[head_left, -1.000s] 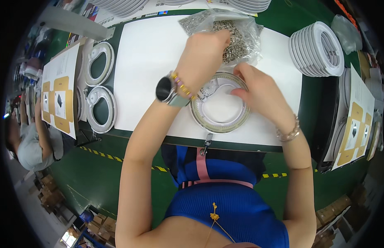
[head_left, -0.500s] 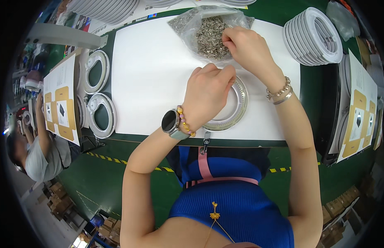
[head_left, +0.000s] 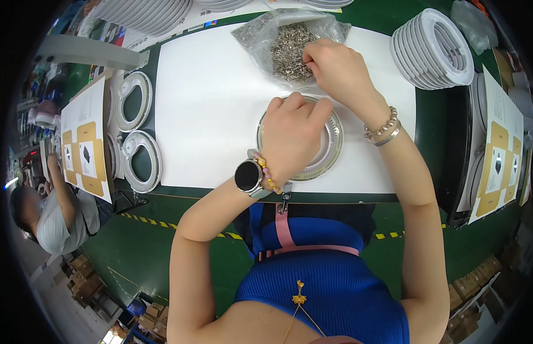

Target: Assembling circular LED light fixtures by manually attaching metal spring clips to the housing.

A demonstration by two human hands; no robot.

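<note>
A round white ring part with a metal-toothed rim (head_left: pixel 330 150) lies on the white mat (head_left: pixel 209 109) in front of me. My left hand (head_left: pixel 292 133), with a watch on its wrist, rests on top of the ring with curled fingers gripping its far rim. My right hand (head_left: pixel 332 69), with bracelets at the wrist, reaches into a clear plastic bag of small metal pieces (head_left: pixel 283 43) just beyond the ring; its fingertips are pinched among the pieces, and what they hold is hidden.
Two white ring parts (head_left: pixel 137 137) lie at the mat's left edge beside printed sheets (head_left: pixel 83 143). A stack of white rings (head_left: pixel 432 49) stands at the right, more stacks at the back. Another person (head_left: pixel 54 212) sits at the far left.
My right hand moved from the ring up into the bag of metal pieces. My left hand came down from the bag onto the ring.
</note>
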